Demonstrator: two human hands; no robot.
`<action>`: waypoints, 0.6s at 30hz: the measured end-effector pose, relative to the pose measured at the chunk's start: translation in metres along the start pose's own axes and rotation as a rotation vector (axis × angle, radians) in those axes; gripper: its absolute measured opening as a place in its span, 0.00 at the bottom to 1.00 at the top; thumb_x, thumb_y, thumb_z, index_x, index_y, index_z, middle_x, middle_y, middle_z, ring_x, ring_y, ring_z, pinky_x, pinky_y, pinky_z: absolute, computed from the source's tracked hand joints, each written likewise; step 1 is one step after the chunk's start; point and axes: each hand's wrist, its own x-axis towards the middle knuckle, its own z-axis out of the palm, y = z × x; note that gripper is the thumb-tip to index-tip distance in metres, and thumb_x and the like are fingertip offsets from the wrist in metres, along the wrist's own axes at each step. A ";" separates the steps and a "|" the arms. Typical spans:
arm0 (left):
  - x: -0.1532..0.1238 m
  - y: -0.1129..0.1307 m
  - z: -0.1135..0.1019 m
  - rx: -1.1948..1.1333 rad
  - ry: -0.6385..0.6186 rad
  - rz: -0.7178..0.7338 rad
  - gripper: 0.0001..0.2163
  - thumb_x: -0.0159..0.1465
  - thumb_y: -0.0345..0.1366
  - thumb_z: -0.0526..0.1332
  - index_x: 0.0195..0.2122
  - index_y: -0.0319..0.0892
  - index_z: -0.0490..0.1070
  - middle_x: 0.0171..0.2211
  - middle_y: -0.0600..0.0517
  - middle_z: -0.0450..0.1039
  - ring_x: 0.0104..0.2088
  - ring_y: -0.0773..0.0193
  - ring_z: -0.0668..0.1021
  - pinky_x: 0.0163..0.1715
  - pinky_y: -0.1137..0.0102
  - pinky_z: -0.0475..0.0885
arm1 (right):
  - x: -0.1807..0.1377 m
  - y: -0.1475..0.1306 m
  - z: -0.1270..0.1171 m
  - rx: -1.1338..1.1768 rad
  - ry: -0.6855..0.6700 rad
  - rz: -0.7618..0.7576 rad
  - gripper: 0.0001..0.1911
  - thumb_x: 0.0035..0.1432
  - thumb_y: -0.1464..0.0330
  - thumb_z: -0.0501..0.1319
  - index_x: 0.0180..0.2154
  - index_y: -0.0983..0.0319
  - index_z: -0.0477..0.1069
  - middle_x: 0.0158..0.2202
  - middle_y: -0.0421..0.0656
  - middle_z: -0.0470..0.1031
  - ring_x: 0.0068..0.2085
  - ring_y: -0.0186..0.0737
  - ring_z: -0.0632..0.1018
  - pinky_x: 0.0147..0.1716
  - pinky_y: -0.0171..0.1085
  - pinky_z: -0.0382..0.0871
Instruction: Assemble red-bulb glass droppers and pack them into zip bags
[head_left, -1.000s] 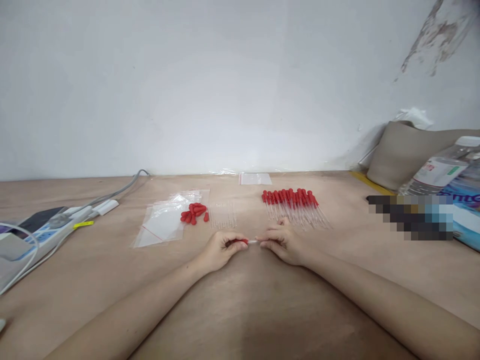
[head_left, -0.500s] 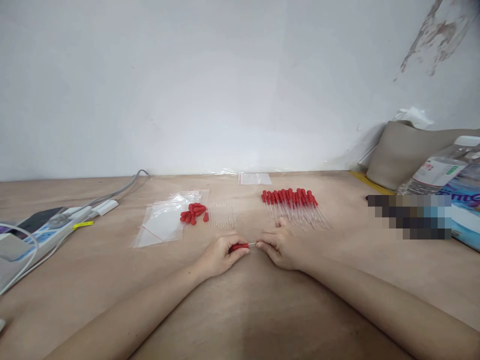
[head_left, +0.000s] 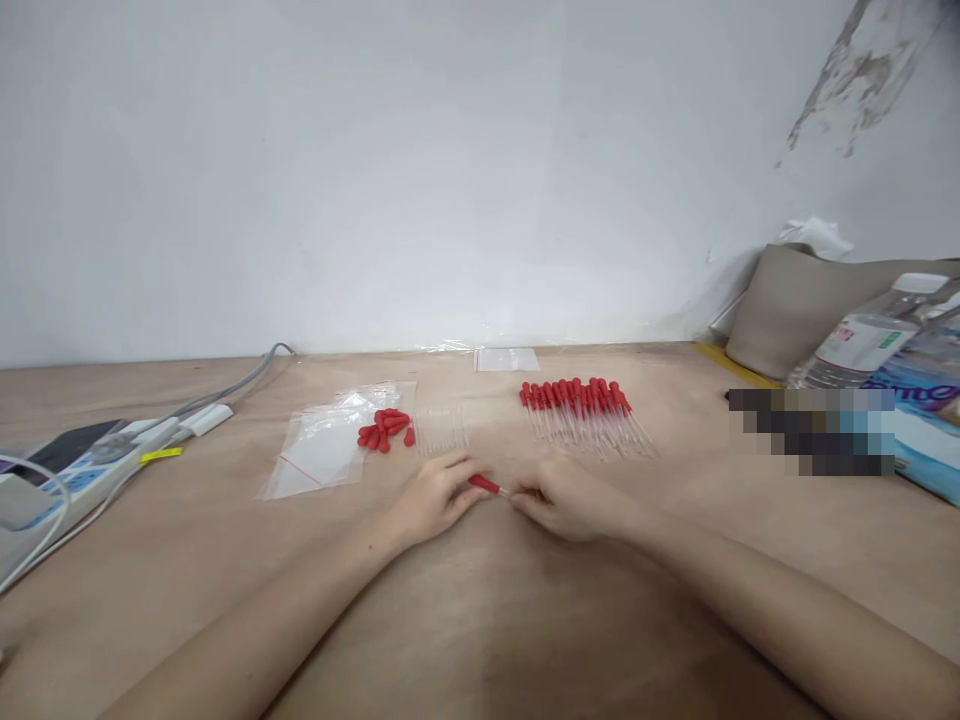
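Note:
My right hand (head_left: 564,493) pinches the glass tube of a dropper whose red rubber bulb (head_left: 485,484) points left. My left hand (head_left: 441,492) is around the bulb's end, its fingers parted and slightly blurred; the thumb is close under the bulb, and whether it touches cannot be made out. Beyond the left hand lie a row of bare glass tubes (head_left: 441,430) and a small pile of loose red bulbs (head_left: 384,428). Past my right hand, several droppers with red bulbs (head_left: 577,395) lie side by side, tubes toward me.
Clear zip bags (head_left: 319,450) lie left of the loose bulbs, and another bag (head_left: 507,360) lies by the wall. A power strip (head_left: 82,490) with cables is at the left. At the right are a plastic bottle (head_left: 862,345), a blue packet (head_left: 930,455) and a grey-brown rolled sheet (head_left: 765,310).
My left fingers have loosened and lifted from the bulb, showing more of it. The dropper now tilts, bulb end higher. My right hand's fingers have curled in more. The view has shifted slightly.

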 end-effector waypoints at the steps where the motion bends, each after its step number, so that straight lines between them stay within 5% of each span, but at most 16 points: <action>1: 0.001 -0.004 -0.008 0.054 0.018 -0.046 0.12 0.60 0.38 0.55 0.44 0.43 0.67 0.41 0.48 0.68 0.41 0.61 0.71 0.41 0.69 0.65 | 0.001 0.002 -0.005 0.037 -0.025 0.050 0.13 0.53 0.70 0.52 0.19 0.62 0.67 0.17 0.37 0.69 0.19 0.30 0.65 0.24 0.32 0.53; 5: 0.002 -0.031 -0.046 0.323 0.015 -0.393 0.08 0.55 0.39 0.58 0.33 0.42 0.69 0.36 0.48 0.69 0.37 0.57 0.72 0.34 0.68 0.65 | 0.017 0.027 -0.023 0.083 0.100 0.352 0.15 0.53 0.63 0.53 0.18 0.62 0.67 0.18 0.39 0.69 0.21 0.32 0.68 0.20 0.31 0.54; 9: -0.002 -0.054 -0.072 0.443 -0.025 -0.648 0.07 0.52 0.40 0.57 0.24 0.42 0.66 0.29 0.50 0.70 0.29 0.59 0.72 0.24 0.71 0.61 | 0.049 0.057 -0.026 -0.171 0.260 0.601 0.16 0.52 0.63 0.51 0.18 0.62 0.68 0.21 0.44 0.71 0.24 0.38 0.72 0.23 0.34 0.56; 18: -0.008 -0.070 -0.065 0.446 -0.062 -0.666 0.10 0.50 0.44 0.58 0.22 0.43 0.67 0.27 0.51 0.71 0.26 0.60 0.72 0.21 0.72 0.59 | 0.074 0.067 -0.007 -0.400 0.307 0.672 0.16 0.54 0.64 0.50 0.29 0.66 0.72 0.30 0.53 0.74 0.36 0.50 0.74 0.40 0.48 0.55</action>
